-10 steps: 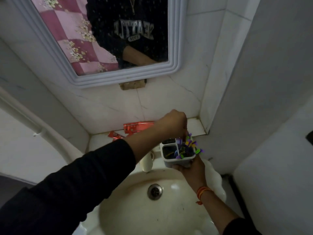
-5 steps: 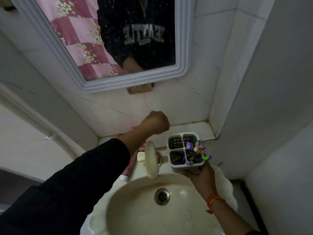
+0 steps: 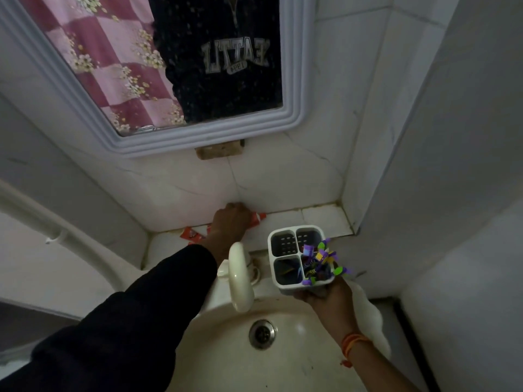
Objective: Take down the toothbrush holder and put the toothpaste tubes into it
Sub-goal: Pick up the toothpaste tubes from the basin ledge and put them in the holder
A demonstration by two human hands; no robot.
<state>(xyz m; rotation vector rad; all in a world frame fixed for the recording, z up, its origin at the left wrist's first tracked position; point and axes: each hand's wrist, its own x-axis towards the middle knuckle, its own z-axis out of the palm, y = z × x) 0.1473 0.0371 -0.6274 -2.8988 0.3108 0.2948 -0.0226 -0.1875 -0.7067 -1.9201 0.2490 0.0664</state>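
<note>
My right hand (image 3: 328, 297) holds a white four-compartment toothbrush holder (image 3: 285, 244) from below, over the right rim of the sink. Purple, yellow and green toothbrush ends (image 3: 322, 261) stick out of its front right compartment. My left hand (image 3: 229, 222) reaches to the tiled ledge behind the sink and is closed over a red toothpaste tube (image 3: 259, 218), whose end shows to the right of my knuckles. Another red tube (image 3: 192, 234) lies on the ledge left of my wrist, partly hidden by the sleeve.
A cream faucet (image 3: 240, 275) stands between my arms, above the cream sink bowl (image 3: 297, 357) with its metal drain (image 3: 262, 333). A white-framed mirror (image 3: 198, 137) hangs above. The tiled ledge (image 3: 322, 219) ends at a wall corner on the right.
My left hand left the holder and moved back and left to the ledge, closing over the red tube. My right hand kept the holder, which now sits a little further right.
</note>
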